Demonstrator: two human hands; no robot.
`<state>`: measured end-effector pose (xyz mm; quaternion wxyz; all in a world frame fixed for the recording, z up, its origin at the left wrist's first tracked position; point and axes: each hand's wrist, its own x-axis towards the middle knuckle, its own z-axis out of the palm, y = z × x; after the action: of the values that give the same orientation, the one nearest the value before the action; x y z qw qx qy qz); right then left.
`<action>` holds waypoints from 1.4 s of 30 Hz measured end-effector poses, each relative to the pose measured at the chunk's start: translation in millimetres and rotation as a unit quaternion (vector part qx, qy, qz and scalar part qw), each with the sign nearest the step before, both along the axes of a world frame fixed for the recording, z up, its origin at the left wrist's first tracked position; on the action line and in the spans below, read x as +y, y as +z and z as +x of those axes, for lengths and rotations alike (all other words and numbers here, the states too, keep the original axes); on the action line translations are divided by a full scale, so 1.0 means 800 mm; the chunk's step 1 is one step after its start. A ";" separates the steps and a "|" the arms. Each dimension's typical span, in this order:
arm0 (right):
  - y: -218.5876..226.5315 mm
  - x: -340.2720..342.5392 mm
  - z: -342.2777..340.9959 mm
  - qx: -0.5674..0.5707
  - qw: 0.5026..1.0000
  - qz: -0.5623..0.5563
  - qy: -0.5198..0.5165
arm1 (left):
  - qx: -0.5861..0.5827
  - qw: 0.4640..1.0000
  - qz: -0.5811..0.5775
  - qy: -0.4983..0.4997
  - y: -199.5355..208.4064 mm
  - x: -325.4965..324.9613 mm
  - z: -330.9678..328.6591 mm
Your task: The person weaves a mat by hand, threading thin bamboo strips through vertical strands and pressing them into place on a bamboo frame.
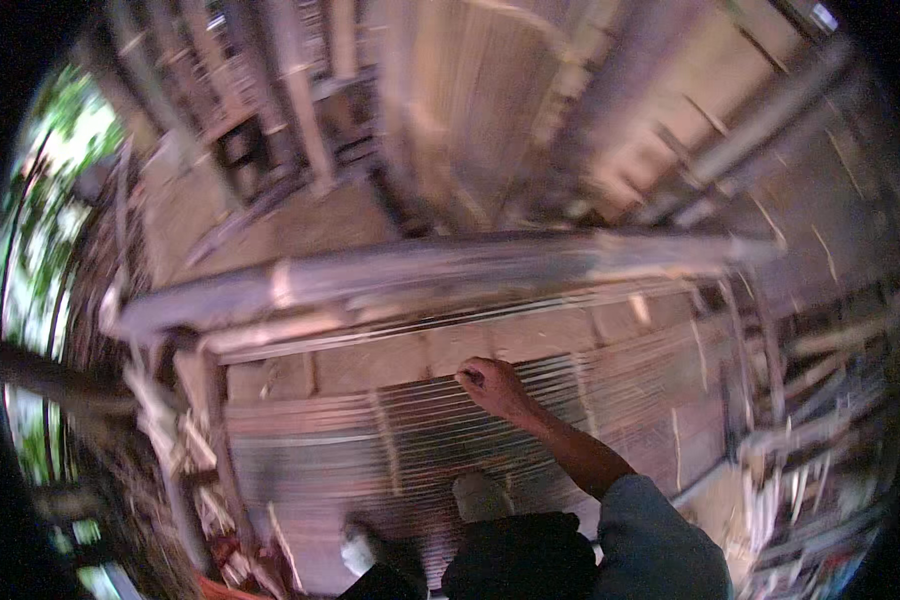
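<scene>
My right hand [488,386] reaches out with its fingers curled closed. Whatever it may hold is hidden or too small to name. It is over the far edge of a slatted mat or platform [470,430] of thin strips, in front of a thick horizontal pole [430,270]. The pole looks like bamboo or a log, and a gap shows between it and my hand. My left hand is out of the picture. Motion blurs much of the scene.
Upright poles [300,90] and a woven-looking wall panel [470,100] stand beyond the horizontal pole. Stacked sticks [800,490] lie at the right, and a post [225,450] rises at the left. My feet [480,497] are on the slats.
</scene>
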<state>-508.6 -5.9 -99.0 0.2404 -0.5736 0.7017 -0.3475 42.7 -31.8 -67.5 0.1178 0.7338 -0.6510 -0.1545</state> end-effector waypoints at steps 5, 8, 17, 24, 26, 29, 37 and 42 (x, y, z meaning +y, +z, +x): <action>-0.034 0.081 -0.115 -0.086 0.978 0.009 -0.190 | -0.081 0.977 -0.046 -0.192 -0.034 -0.024 -0.006; -0.037 0.077 -0.124 -0.316 0.890 0.089 -0.317 | -0.138 0.936 -0.088 -0.311 -0.020 -0.050 -0.001; -0.063 0.022 -0.153 -0.564 0.757 -0.039 -0.328 | -0.031 0.959 -0.081 -0.270 0.041 -0.081 -0.139; -0.079 0.018 -0.139 -0.541 0.734 -0.092 -0.400 | -0.039 0.937 -0.116 -0.328 0.071 -0.082 -0.152; -0.083 0.051 -0.173 -0.583 0.710 -0.095 -0.384 | -0.021 0.943 -0.045 -0.330 0.088 -0.086 -0.226; -0.076 0.047 -0.176 -0.611 0.683 -0.120 -0.382 | 0.015 0.946 -0.044 -0.320 0.070 -0.097 -0.244; -0.068 0.069 -0.210 -0.600 0.689 -0.125 -0.387 | 0.003 0.895 -0.163 -0.416 -0.024 -0.149 -0.393; -0.065 0.065 -0.211 -0.609 0.697 -0.128 -0.357 | 0.022 0.887 -0.147 -0.436 -0.045 -0.171 -0.449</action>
<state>-677.7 46.4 -151.3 0.3975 0.0317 0.5031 -0.7667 -316.6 -168.9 -103.8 0.1599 0.3463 -0.9180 -0.1090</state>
